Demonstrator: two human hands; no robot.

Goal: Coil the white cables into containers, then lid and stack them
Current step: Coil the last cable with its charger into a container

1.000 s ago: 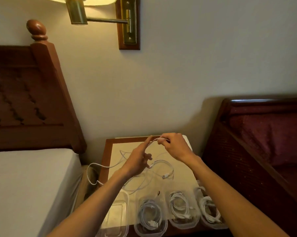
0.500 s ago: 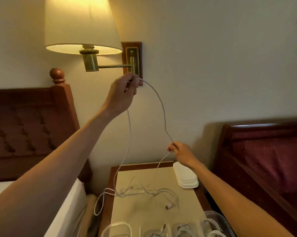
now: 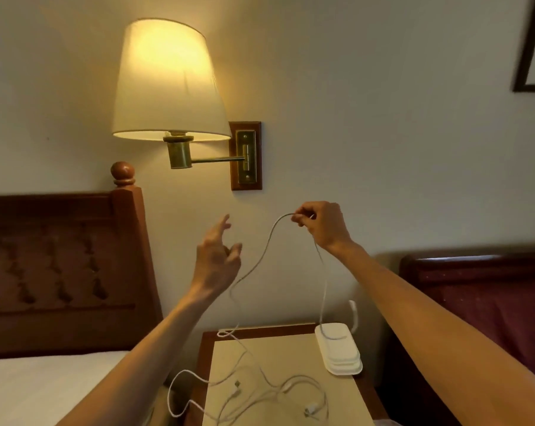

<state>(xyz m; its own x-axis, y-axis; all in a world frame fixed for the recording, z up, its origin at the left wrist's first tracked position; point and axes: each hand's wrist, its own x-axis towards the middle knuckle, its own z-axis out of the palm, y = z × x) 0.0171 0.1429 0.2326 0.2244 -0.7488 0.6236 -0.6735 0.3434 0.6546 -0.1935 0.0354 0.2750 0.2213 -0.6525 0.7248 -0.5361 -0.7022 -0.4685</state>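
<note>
Above a bedside table point(image 3: 260, 339) carrying stacked lids point(image 3: 341, 355), a right hand point(image 3: 323, 224) pinches a white cable point(image 3: 261, 256), lifted apparently to pull it free of the tangle below. The left hand point(image 3: 218, 261) hovers beside it, fingers loose, gripping nothing.

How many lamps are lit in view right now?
1. The wall lamp glows above the headboard, left of the right hand that pinches the white cable. Others may lie outside the frame.
</note>
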